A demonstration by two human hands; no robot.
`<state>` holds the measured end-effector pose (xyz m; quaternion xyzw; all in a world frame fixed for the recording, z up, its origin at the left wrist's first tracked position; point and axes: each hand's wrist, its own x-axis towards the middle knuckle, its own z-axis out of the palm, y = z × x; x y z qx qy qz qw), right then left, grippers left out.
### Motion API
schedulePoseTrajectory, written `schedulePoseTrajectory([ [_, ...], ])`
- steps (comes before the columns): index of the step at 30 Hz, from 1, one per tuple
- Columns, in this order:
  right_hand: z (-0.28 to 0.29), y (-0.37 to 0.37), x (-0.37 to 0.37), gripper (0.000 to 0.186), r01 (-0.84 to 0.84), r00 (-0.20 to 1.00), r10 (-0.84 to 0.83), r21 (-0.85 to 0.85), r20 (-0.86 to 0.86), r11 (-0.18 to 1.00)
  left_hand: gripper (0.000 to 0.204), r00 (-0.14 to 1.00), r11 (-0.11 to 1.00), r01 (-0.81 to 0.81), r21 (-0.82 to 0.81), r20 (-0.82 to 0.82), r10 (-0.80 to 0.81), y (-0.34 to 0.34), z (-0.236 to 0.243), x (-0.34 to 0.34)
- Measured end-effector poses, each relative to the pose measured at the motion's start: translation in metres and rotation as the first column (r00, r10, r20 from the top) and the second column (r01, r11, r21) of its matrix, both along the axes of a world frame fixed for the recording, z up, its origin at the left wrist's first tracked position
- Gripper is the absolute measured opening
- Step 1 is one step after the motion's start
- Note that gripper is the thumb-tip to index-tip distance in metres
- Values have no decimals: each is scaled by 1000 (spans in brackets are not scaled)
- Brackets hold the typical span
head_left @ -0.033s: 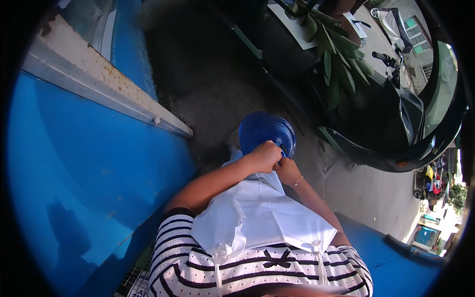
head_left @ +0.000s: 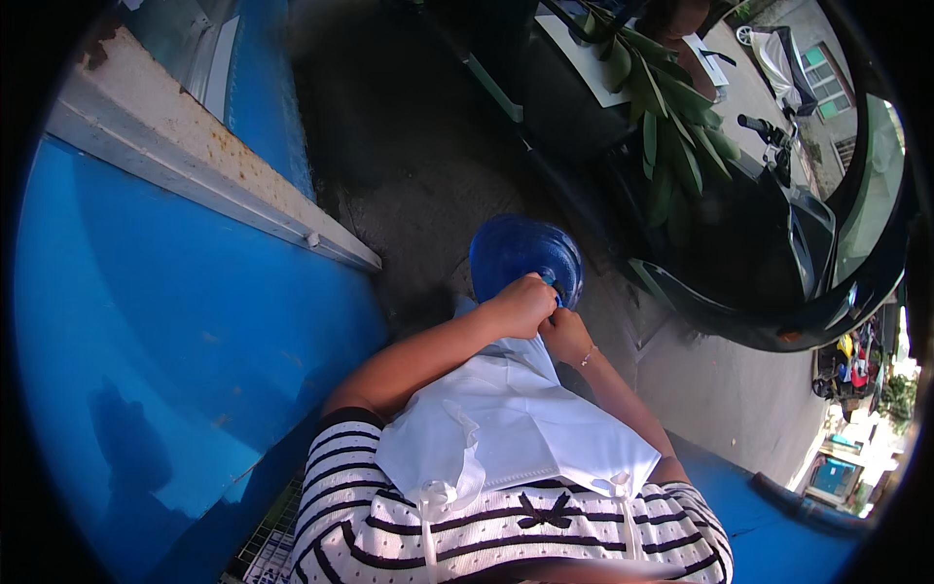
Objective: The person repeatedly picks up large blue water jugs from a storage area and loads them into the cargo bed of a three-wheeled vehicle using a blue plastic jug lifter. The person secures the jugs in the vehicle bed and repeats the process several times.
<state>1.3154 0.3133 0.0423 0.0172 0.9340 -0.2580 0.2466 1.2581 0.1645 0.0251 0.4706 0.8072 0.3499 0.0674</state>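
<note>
The left hand (head_left: 523, 304) and right hand (head_left: 566, 337) are together, closed on the neck end of the blue jug (head_left: 508, 255), which is beyond the white cloth (head_left: 511, 404), on or above the dark floor (head_left: 413, 200); I cannot tell which. The grip looks made, but the fingers hide the neck, so what remains there does not show

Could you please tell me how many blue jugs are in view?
1: the blue jug is ahead of the person, the left hand and right hand at its near side.
</note>
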Motion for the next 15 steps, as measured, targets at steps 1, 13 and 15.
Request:
schedulePoseTrajectory([
  [1, 7, -1, -21, 39, -14, 999, 13, -53, -31, 998, 13, 999, 1000, -18, -16, -47, 17, -3, 13, -16],
  [13, -1, -69, -280, 35, -192, 977, 158, -266, -143, 945, 13, 956, 949, -259, -179, -186, 225, -79, 33, -237],
  [15, -23, -95, -339, 36, -231, 969, 196, -269, -149, 935, 11, 950, 933, -291, -213, -178, 256, -100, 19, -297],
])
